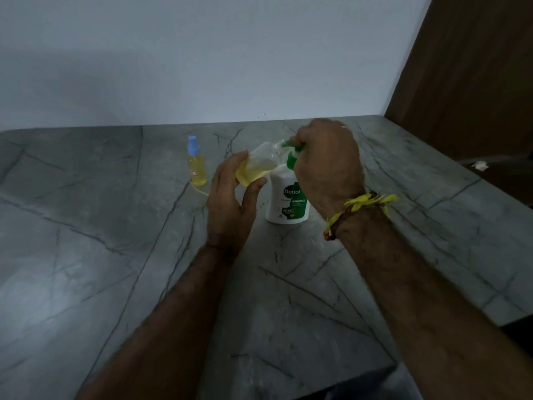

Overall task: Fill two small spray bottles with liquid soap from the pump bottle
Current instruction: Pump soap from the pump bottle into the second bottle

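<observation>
Legible text found on one item only: white pump bottle (288,197) with green pump, standing on the grey stone counter. Front label reads "Dettol" in white script on a green emblem; below it "ORIGINAL" in green capitals. Smaller print lower on the label is too blurred to read. Small label on the capped spray bottle (196,166): illegible.

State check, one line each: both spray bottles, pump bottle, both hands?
Capped spray bottle: upright, blue cap on, filled yellow.
Open spray bottle: uncapped, tilted toward nozzle, partly filled.
Pump bottle: upright on counter.
Left hand: holds open bottle.
Right hand: on green pump head.
</observation>
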